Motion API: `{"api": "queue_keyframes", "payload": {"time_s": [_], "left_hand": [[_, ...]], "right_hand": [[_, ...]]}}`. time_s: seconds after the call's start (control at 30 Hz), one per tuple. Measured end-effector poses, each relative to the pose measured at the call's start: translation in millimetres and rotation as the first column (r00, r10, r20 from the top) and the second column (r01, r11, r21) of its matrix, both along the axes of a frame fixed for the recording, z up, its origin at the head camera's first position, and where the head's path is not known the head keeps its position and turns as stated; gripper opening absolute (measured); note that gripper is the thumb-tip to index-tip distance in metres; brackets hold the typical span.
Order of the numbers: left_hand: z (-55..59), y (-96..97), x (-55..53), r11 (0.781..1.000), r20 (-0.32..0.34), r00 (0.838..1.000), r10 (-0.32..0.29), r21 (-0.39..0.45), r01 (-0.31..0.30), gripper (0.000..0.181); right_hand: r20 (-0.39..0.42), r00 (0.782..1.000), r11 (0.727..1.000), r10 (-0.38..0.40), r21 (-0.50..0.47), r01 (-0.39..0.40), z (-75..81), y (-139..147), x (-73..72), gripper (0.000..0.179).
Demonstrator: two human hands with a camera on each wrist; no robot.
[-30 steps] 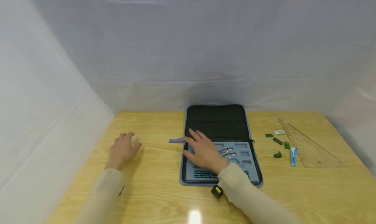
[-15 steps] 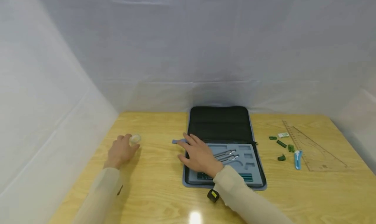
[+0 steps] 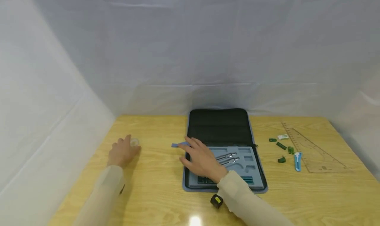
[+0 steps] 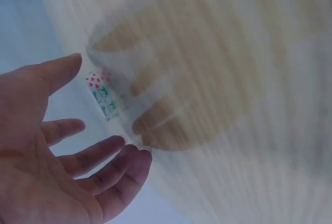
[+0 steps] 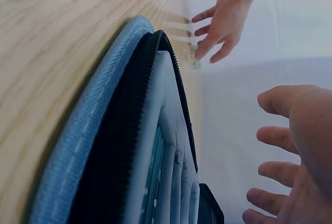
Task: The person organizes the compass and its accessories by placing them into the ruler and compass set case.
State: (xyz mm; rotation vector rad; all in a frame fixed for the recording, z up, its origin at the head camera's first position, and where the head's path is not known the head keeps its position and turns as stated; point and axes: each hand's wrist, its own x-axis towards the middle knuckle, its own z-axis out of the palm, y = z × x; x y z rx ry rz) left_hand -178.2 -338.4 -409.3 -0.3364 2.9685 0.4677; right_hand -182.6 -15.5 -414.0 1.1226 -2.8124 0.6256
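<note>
My left hand hovers by a small clear roll of tape at the left of the table. In the left wrist view its fingers are spread and loosely bent, and the printed roll lies beyond them, ungripped. Over the left part of an open zip case is my right hand, its fingers apart and holding nothing. The case's grey-blue insert carries metal compasses and dark green sticks; my right hand and wrist hide part of it.
A black tape measure lies before the case. To the right are a blue utility knife, a clear set square, a white eraser and several small green pieces. A white sheet stands behind the table.
My right hand has shifted left and slightly nearer over the case, uncovering more of the compasses. My left hand has drawn back a little from the tape roll, which shows more fully.
</note>
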Motion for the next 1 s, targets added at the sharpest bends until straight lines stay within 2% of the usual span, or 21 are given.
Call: {"api": "queue_keyframes", "payload": {"time_s": [0.2,0.3,0.43,0.53,0.8,1.0], "left_hand": [[4.9,-2.8,-7.5,1.000,0.018,1.000,-0.006,-0.012,0.006,0.063],[6.4,-4.9,-9.9,1.000,0.023,1.000,-0.004,0.018,0.003,0.055],[8.8,-4.9,-14.6,0.998,-0.002,1.000,-0.010,0.059,0.010,0.033],[10.5,-3.3,-18.7,0.999,-0.007,1.000,-0.026,0.047,0.026,0.019],[14.7,5.2,-27.6,0.999,0.049,0.999,-0.022,0.029,0.021,0.019],[17.8,5.6,-27.8,1.000,0.082,0.997,-0.013,0.019,0.012,0.026]], "right_hand": [[0.009,1.000,1.000,-0.017,-0.025,0.017,-0.2,5.8,2.6,0.048],[0.006,1.000,0.999,-0.020,-0.039,0.020,-1.2,8.3,3.5,0.047],[0.005,1.000,0.999,-0.022,-0.044,0.022,-2.6,11.2,3.0,0.046],[0.014,1.000,0.999,-0.024,-0.044,0.024,-3.9,13.8,2.6,0.046],[0.012,0.999,0.998,-0.037,-0.054,0.038,-9.5,21.7,1.4,0.044],[0.013,0.999,0.997,-0.047,-0.069,0.048,-9.2,31.2,-1.8,0.042]]}}
